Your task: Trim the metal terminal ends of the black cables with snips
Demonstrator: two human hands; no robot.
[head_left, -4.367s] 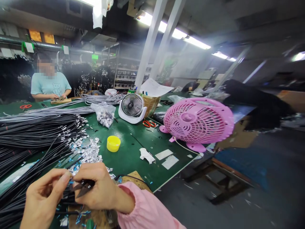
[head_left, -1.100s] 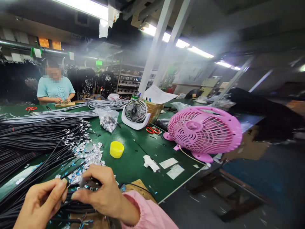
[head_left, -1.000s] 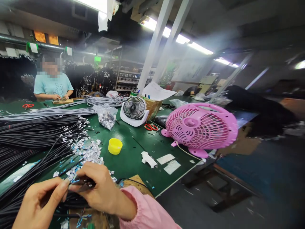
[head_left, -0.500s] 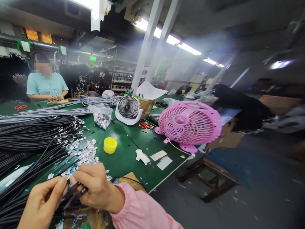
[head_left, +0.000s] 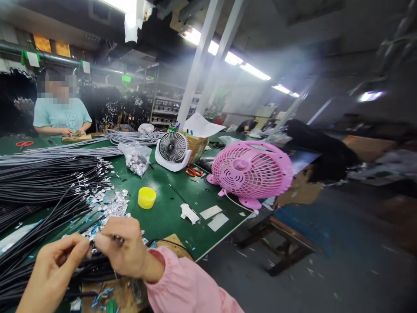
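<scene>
Head view, eight o'clock: the left hand (head_left: 52, 269) pinches a dark cable end (head_left: 92, 244) while the right hand (head_left: 128, 250) grips a dark tool (head_left: 117, 238), its blades now gone from my sight, suggesting handling rather than cutting.

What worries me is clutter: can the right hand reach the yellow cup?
Probably yes: mostly bare tabletop separates the right hand from the yellow cup, though that hand grips something dark.

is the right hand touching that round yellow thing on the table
Apart. The head view shows it: a strip of green tabletop lies between the right hand and the round yellow thing, which stands farther back.
</scene>
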